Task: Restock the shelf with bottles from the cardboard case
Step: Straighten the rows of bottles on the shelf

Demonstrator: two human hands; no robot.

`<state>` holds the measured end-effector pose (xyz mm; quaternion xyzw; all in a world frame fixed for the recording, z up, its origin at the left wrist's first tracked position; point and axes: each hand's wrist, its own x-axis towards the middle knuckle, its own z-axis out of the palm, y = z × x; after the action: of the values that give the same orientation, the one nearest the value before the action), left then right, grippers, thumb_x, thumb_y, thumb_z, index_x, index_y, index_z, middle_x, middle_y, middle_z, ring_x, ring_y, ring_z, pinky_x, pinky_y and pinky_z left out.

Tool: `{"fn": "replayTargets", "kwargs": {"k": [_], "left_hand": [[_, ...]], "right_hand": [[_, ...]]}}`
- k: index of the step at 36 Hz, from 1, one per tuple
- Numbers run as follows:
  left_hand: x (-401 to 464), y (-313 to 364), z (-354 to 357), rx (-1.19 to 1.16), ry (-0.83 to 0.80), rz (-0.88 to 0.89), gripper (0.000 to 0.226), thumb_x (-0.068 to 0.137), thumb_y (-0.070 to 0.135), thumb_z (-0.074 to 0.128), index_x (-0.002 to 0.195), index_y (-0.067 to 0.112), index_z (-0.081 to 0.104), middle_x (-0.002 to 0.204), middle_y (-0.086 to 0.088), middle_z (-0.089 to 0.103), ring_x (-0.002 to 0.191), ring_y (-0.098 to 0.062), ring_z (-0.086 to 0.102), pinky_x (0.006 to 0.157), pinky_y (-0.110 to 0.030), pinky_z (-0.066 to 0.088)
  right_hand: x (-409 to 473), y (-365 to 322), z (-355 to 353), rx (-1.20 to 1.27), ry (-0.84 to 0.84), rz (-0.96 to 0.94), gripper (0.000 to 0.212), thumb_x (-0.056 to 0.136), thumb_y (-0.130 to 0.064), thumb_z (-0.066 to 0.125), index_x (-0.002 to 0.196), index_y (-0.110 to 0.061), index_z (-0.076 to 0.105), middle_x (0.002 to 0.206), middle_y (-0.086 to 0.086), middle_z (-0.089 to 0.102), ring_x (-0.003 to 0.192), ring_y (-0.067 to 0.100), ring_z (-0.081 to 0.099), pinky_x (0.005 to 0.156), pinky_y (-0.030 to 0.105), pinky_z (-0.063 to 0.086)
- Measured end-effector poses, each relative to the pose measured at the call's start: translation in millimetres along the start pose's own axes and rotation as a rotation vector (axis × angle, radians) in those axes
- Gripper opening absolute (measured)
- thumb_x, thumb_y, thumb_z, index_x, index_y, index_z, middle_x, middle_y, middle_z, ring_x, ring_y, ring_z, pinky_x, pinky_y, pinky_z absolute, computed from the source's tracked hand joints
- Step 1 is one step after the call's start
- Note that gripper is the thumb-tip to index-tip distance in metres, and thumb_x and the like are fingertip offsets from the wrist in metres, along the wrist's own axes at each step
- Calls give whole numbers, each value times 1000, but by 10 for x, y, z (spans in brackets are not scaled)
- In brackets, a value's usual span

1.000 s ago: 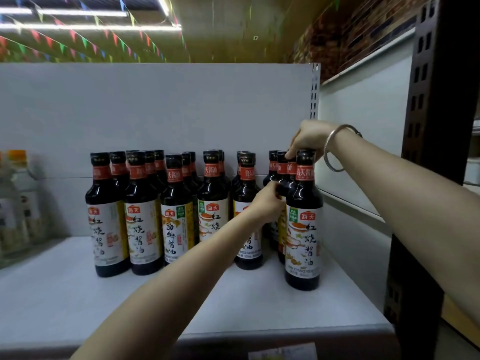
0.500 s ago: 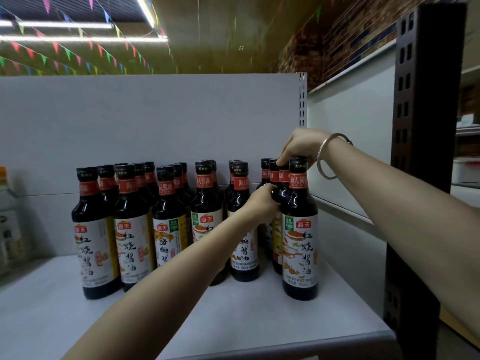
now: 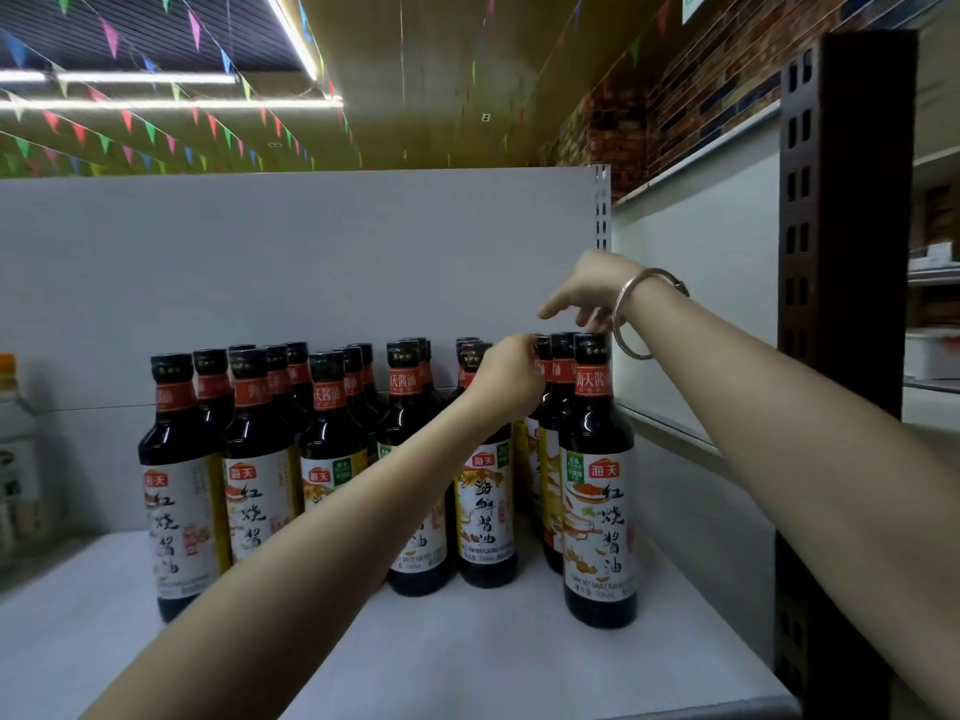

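Observation:
Several rows of dark soy sauce bottles [image 3: 249, 485] with red neck bands stand on the white shelf [image 3: 467, 657]. The right-hand row ends in a front bottle [image 3: 597, 511]. My left hand [image 3: 506, 379] reaches across and grips the neck of a bottle [image 3: 544, 363] behind that front one. My right hand [image 3: 587, 293], with a bangle on its wrist, hovers just above the caps of this row. Its fingers are loose, the index finger points left, and it holds nothing. The cardboard case is out of view.
A clear bottle with an orange cap [image 3: 10, 459] stands at the far left. A dark perforated upright [image 3: 841, 304] and a white side panel [image 3: 701, 330] bound the shelf on the right. The grey back panel [image 3: 311, 262] is behind the rows. Bare shelf surface lies in front.
My right hand has let go of the bottle cap and risen above the row. My left hand has slid up from the bottle's shoulder to its neck. The view has tilted upward.

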<state>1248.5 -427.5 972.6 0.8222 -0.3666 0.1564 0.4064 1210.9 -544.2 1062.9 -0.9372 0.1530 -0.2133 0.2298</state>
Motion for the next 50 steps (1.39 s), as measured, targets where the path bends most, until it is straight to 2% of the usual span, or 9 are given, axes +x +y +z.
{"fn": "replayTargets", "kwargs": {"k": [3,8,16,18,25,31,35,41,50], "left_hand": [[101,55,-106,25,83,38,51,94,-3,43,144,9,37,138,-13,51,120,-25,54,87,-27,47],[259,125,-235,131,177,132,39,93,-2,49,131,9,53,118,-11,66,108,-22,62,91,-35,53],[464,62,-279,413,57,54,30,90,9,61,120,13,63,116,-9,66,108,-24,61,91,-40,52],[484,41,-287,427,24,24,31,89,13,64,120,11,63,116,-8,67,105,-25,63,90,-39,52],[554,8,-304,426,-50,-73,31,85,19,71,113,8,66,110,-9,68,94,-26,65,75,-32,52],[597,15,-290,408,-76,-122,34,85,20,71,115,6,63,113,-11,65,97,-26,64,84,-36,55],[603,10,-277,411,-73,-120,35,84,18,71,115,5,63,111,-12,66,96,-27,65,84,-36,55],[598,8,-269,414,-67,-125,32,85,18,69,114,6,64,109,-10,68,95,-26,66,82,-34,55],[598,-12,-269,392,-53,-124,30,85,18,70,112,6,66,110,-10,68,94,-25,66,82,-35,56]], "right_hand": [[55,24,36,60,-29,-37,45,81,-28,74,114,-1,60,105,17,66,74,26,61,57,28,48],[153,113,91,17,-120,23,37,81,-32,72,108,-8,62,108,10,64,71,19,59,49,23,41],[323,107,199,-111,-168,73,33,81,-33,71,95,-5,62,91,10,65,59,17,58,43,20,40],[348,84,217,-151,-196,71,34,81,-34,71,96,-5,61,88,9,64,62,18,57,48,24,42],[415,145,234,-104,-175,-9,47,78,-31,75,114,-4,65,112,13,67,87,22,61,64,24,47],[433,189,250,-18,-164,-53,40,82,-22,72,114,1,65,115,17,66,99,26,63,86,34,51],[393,184,243,25,-161,-64,40,81,-19,73,111,6,64,105,18,68,80,23,59,61,25,48],[365,169,214,25,-148,-68,44,79,-24,75,111,3,64,108,17,67,81,23,57,57,24,44],[349,94,266,13,-161,-78,44,78,-21,76,113,3,63,111,18,66,91,26,60,82,33,49]]}}
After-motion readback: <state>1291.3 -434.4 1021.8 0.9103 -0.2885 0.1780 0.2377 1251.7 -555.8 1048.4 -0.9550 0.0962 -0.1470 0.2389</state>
